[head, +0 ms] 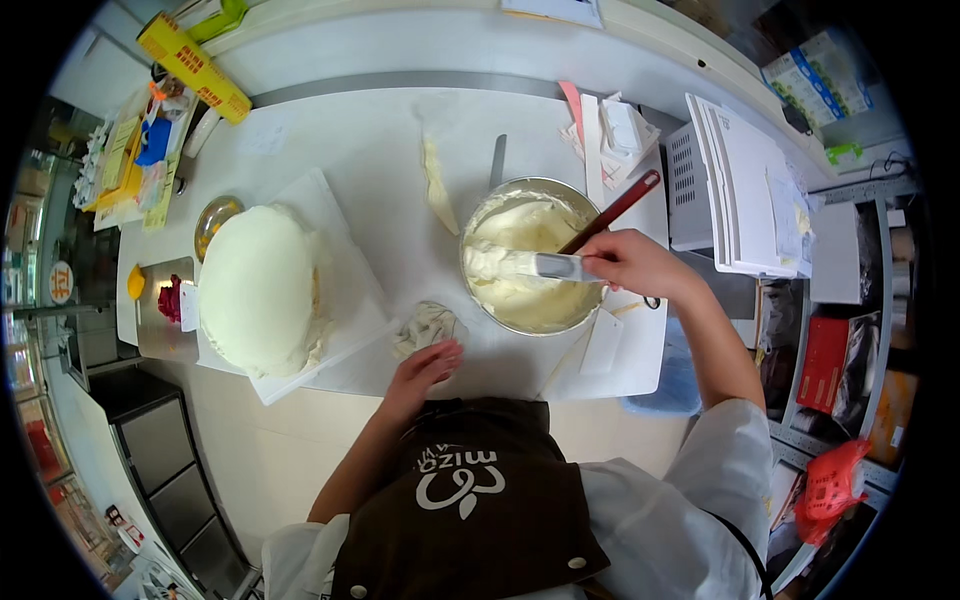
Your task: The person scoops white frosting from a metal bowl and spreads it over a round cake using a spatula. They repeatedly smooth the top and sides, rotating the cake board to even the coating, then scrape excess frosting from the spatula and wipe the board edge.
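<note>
My right hand [634, 262] grips a metal icing spatula [564, 267] above a steel mixing bowl [529, 329]. Whipped cream [491, 261] coats the far end of the blade, and the handle is hidden in my fist. More pale cream [517, 225] fills much of the bowl. A utensil with a dark red handle [622, 206] leans out over the rim, passing behind my fingers. My left hand [424, 371] holds nothing, with its fingers loosely extended just in front of a crumpled cloth [429, 328]. Left of it, a large domed cake [259, 292] covered in cream rests on a white board [349, 262].
Cream is smeared on the table [375, 135] near a metal blade [498, 159]. A white scraper [602, 341] lies right of the bowl. On the left are a small metal bowl [217, 214] and a tray [154, 334] with dark red food [171, 300]. A white appliance [690, 180] stands right.
</note>
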Motion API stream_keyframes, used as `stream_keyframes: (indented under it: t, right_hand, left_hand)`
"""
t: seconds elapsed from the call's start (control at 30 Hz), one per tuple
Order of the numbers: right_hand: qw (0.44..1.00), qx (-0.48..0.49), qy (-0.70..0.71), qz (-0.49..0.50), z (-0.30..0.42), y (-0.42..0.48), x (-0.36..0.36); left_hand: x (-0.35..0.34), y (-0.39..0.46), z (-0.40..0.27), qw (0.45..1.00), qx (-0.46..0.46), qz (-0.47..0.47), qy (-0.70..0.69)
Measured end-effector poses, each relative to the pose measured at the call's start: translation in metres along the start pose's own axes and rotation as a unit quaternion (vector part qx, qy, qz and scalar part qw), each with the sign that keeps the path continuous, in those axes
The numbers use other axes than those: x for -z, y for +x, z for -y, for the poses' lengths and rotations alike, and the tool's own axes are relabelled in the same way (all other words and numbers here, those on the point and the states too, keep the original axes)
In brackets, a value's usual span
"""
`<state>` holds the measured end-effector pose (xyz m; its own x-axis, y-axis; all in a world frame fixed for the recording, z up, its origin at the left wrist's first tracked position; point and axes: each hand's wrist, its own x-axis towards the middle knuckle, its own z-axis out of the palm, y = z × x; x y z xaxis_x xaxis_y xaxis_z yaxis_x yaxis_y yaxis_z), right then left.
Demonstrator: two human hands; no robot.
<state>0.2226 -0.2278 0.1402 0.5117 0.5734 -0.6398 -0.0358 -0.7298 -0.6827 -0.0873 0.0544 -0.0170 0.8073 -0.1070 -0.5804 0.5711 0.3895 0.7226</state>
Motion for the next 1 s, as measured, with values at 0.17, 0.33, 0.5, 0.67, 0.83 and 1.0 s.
stream_keyframes:
  t: [0.17,0.33,0.5,0.67,0.83,1.0]
  right_hand:
    - [0.99,0.113,-0.07,-0.052,0.051,-0.044,0.005]
    - [0.964,0.215,-0.155,-0.004,0.177,-0.054,-0.051]
    - [0.772,0.442,-0.457,-0.012,0.353,-0.023,-0.183]
    - [0.557,0.456,-0.693,0.03,0.446,0.002,-0.312]
    - [0.313,0.357,-0.873,0.115,0.452,0.037,-0.412]
    - [0.231,0.386,-0.893,0.01,0.452,0.072,-0.435]
  left_hand:
    - [0.088,-0.057,0.07,0.907,-0.019,-0.176,-0.382]
    - [0.164,-0.078,0.115,0.757,-0.209,-0.137,-0.604]
    - [0.193,-0.078,0.094,0.78,-0.224,-0.047,-0.583]
    - [0.206,-0.086,0.074,0.798,-0.206,-0.054,-0.564]
    - [0.232,-0.088,0.08,0.776,-0.224,0.019,-0.589]
    - [0.243,-0.088,0.083,0.79,-0.185,0.054,-0.582]
